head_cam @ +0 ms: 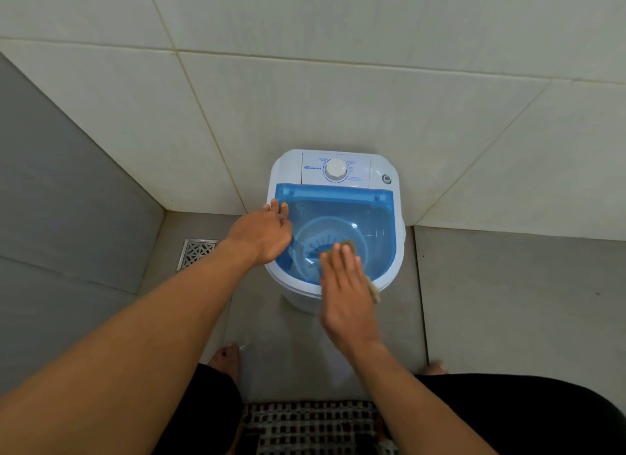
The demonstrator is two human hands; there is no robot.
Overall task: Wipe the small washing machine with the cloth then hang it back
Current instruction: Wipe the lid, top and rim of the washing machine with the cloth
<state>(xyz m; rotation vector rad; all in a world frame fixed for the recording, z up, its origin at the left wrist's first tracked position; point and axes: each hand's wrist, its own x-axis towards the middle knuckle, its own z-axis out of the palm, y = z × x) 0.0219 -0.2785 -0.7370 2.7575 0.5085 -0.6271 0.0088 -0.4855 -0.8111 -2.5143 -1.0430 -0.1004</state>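
A small white washing machine (379,177) with a see-through blue lid (379,214) stands on the floor against the tiled wall. On its rear panel sits a white dial (335,169). My right hand (345,285) lies flat on the front of the lid and presses a brownish cloth (372,290) onto it; the cloth shows past my fingertips and at the hand's right side. My left hand (262,232) rests on the lid's left edge, fingers spread, holding nothing.
A metal floor drain (196,253) lies left of the machine, next to a grey wall. Pale wall tiles rise behind it. My bare feet (225,356) and dark shorts are at the bottom, with a chequered mat (315,427) between them.
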